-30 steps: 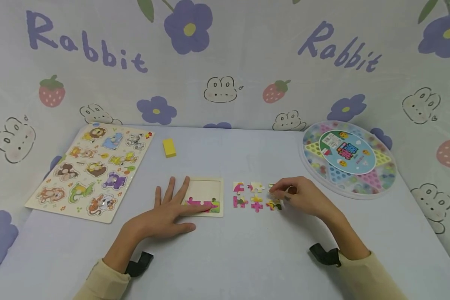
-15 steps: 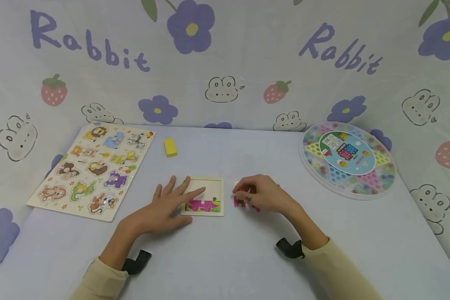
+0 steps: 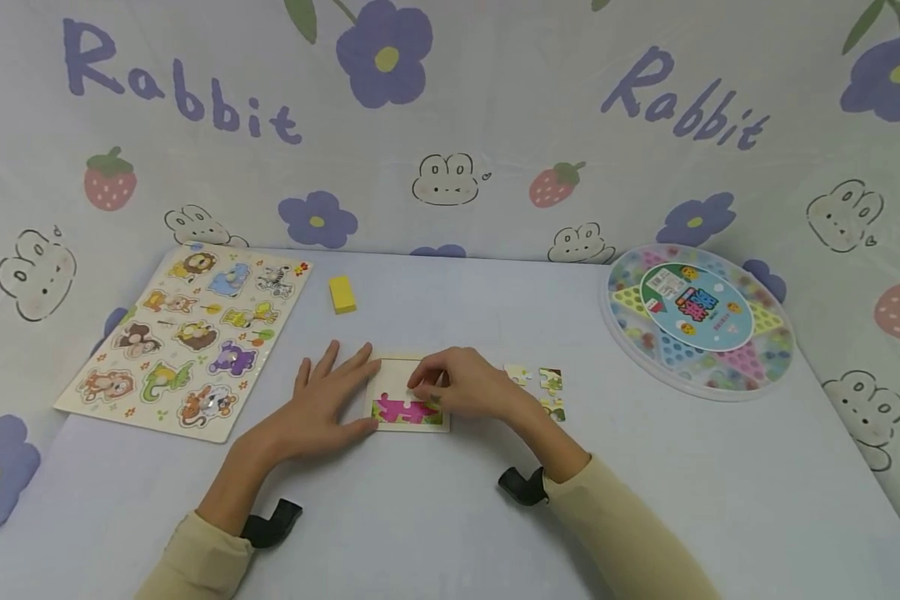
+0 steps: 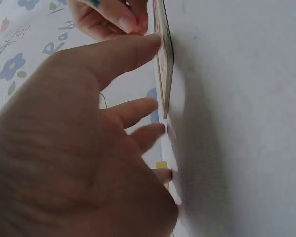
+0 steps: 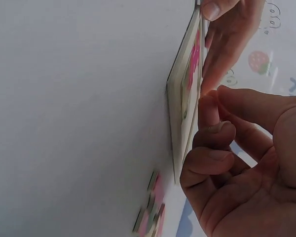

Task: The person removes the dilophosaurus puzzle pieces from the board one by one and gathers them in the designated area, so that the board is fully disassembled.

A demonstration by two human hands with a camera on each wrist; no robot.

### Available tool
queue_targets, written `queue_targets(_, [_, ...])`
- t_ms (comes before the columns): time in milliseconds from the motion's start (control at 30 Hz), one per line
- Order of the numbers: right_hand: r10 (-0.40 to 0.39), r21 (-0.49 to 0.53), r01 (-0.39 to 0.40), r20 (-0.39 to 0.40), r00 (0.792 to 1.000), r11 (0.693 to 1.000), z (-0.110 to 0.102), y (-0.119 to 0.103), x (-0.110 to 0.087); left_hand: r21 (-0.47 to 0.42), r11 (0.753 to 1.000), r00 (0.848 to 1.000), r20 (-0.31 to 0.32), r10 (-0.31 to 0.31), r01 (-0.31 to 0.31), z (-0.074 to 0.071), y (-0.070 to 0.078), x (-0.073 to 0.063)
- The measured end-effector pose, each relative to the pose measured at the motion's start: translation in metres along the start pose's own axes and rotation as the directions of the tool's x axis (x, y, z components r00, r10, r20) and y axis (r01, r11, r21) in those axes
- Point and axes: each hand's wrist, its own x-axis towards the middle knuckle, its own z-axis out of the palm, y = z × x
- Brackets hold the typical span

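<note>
**Right Hand Over the Puzzle Tray, Loose Pieces Partly Hidden**

We saw the small wooden puzzle tray [image 3: 392, 373] lying flat on the white tabletop [image 3: 420, 533] in front of the person, a row of joined pink-and-green pieces [image 3: 397, 408] set along its near edge. Beyond that row, the visible part of the tray showed cream wood.

The left hand [image 3: 318, 412] was at the tray's left side, its fingers spread and fairly straight, the thumb touching the near left corner. The right hand [image 3: 468, 385] hung over the tray's right part with its fingers curled, the tips of thumb and forefinger brought together; whether they pinched a piece we could not tell, since the fingers themselves blocked our view.

That hand and its forearm were the chief obstruction. They covered the tray's far right corner and cut across the loose pieces [image 3: 551, 378], so that from above we made out only those toward the right (the right wrist view gave us several, blurred, near the tray's edge).

Farther out, well apart from the tray, we noted a large animal board [image 3: 183, 354] at an angle on the left, a yellow block [image 3: 342, 295] near its far right corner, and a round game disc [image 3: 697, 317] with a blue label at the far right. Behind the tabletop we had a white backdrop [image 3: 495, 100] printed with rabbits, strawberries and purple flowers.
</note>
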Motion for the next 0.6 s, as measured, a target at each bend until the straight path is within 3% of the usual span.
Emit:
queue_targets(300, [-0.016,-0.043,0.019,0.07,0.997,0.999,0.01,-0.014,0.022,0.01,1.0,1.0,0.029,0.007,-0.008,0.001,-0.004,0.0])
queue_targets(600, [-0.001,-0.061,0.009,0.13,0.991,0.998,0.013,-0.017,0.027,0.015,1.0,0.999,0.033,0.009,-0.009,0.0,-0.003,-0.001])
